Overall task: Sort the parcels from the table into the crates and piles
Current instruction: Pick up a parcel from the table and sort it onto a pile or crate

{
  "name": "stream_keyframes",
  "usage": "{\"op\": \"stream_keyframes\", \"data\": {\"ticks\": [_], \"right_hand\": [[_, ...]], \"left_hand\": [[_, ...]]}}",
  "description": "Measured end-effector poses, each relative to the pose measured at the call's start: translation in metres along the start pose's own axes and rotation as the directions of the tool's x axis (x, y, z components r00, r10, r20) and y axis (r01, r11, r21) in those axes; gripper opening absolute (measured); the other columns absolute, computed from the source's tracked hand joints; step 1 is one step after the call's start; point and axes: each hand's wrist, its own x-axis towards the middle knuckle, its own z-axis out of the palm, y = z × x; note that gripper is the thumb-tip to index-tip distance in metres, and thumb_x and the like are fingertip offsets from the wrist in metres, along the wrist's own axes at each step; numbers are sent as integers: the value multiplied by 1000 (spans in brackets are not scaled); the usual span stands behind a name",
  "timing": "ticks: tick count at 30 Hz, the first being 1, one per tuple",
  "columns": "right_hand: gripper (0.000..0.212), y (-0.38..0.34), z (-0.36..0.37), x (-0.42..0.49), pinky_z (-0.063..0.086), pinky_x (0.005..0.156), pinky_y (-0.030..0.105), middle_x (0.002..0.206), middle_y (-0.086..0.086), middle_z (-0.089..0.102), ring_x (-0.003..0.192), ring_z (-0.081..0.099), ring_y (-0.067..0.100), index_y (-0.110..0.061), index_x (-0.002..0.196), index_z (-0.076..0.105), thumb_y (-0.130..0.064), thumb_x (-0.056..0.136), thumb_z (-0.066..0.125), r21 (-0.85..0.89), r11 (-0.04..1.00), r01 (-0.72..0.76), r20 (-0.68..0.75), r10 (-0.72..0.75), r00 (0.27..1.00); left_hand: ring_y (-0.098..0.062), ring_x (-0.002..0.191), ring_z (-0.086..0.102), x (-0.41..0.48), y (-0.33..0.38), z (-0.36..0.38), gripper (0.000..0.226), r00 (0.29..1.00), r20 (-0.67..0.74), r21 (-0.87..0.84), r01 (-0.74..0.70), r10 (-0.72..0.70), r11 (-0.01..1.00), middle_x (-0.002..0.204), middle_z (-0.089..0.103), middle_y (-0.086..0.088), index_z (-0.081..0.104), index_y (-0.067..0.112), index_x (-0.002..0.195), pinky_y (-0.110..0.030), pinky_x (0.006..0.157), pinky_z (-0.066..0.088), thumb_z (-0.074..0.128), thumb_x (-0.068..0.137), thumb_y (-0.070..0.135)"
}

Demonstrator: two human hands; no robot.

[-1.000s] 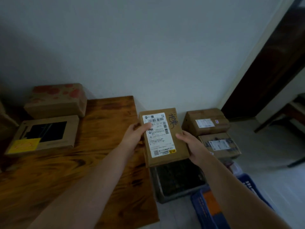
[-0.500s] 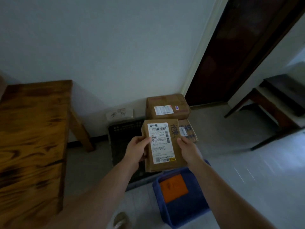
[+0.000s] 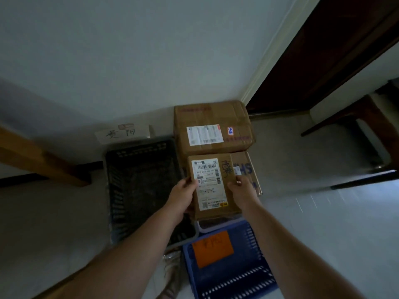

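Note:
A small brown cardboard parcel (image 3: pixel 212 186) with a white shipping label and a black scribble is in the air between both hands. My left hand (image 3: pixel 183 196) grips its left edge and my right hand (image 3: pixel 243 192) grips its right edge. The parcel hovers over the gap between a black crate (image 3: pixel 140 182) on the left, a blue crate (image 3: pixel 241 277) below and a pile of cardboard boxes behind. The big box (image 3: pixel 212 126) of that pile lies against the wall, with a flatter box (image 3: pixel 248 169) in front of it, partly hidden by the held parcel.
A handwritten paper sign (image 3: pixel 122 132) leans on the wall behind the black crate. An orange card (image 3: pixel 212 248) lies in the blue crate. A wooden table leg (image 3: pixel 43 158) slants at left. A dark door (image 3: pixel 323 50) and a dark wooden bench (image 3: pixel 367 130) stand at right.
My view has swung right from the table to the floor crates. Both hands carried the parcel along, now holding it lower over the crates and box pile.

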Motion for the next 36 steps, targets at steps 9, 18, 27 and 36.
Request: {"op": "stream_keyframes", "data": {"ticks": [9,18,27,36], "right_hand": [[15,5,14,96,35,47,17,86,-9,56,69,51,1,-22,110,50,-17,96,49,-121,991,-63,10,64,998],[39,8,7,121,41,48,21,85,-13,55,69,56,5,-21,132,47,-16,94,52,-139,981,-135,61,145,988],[46,-16,-26,74,43,58,25,119,5,60,85,56,15,-17,136,47,-24,91,58,-68,990,-126,-38,123,992],[15,-56,-70,-64,55,71,37,76,-4,62,78,63,18,-27,75,59,-17,85,55,191,977,92,-31,-88,996]], "left_hand": [[-25,107,59,87,10,21,37,995,-52,50,91,-88,995,124,59,-6,45,23,134,-41,86,51,47,98,31],[-25,109,58,97,15,27,45,986,-89,122,153,-143,981,127,58,-8,40,20,139,-43,93,49,51,96,29],[-12,93,46,51,50,20,53,979,-204,140,27,2,990,126,54,-4,42,15,138,-31,85,41,57,91,34],[-4,73,50,-104,68,29,42,951,-192,131,-218,241,967,90,57,12,48,16,132,-24,63,40,54,94,33]]}}
